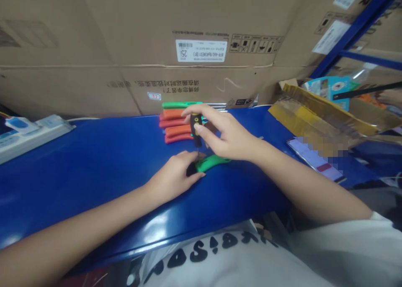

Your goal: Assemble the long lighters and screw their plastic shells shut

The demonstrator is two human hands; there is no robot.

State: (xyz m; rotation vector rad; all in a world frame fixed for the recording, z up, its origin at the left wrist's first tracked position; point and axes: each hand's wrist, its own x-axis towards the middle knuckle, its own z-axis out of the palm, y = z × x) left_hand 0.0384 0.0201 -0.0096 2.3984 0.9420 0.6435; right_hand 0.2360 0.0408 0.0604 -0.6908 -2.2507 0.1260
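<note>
My right hand (220, 132) grips a small black and yellow screwdriver (196, 130) upright, its tip pointing down at a green-handled tool (213, 163). My left hand (180, 172) holds the left end of that tool against the blue table (125, 153); a dark part shows between thumb and fingers. The tip's exact contact is too small to make out. Behind my hands lies a row of several tools with red and orange handles (177, 131), and a green handle (180, 105) at the far side. Metal shafts extend to the right from that row.
Large cardboard boxes (125, 36) stand behind the table. A white power strip (34, 136) is at the left. At the right are an opened taped carton (326, 111), a phone (314, 159) and a blue metal frame (348, 32).
</note>
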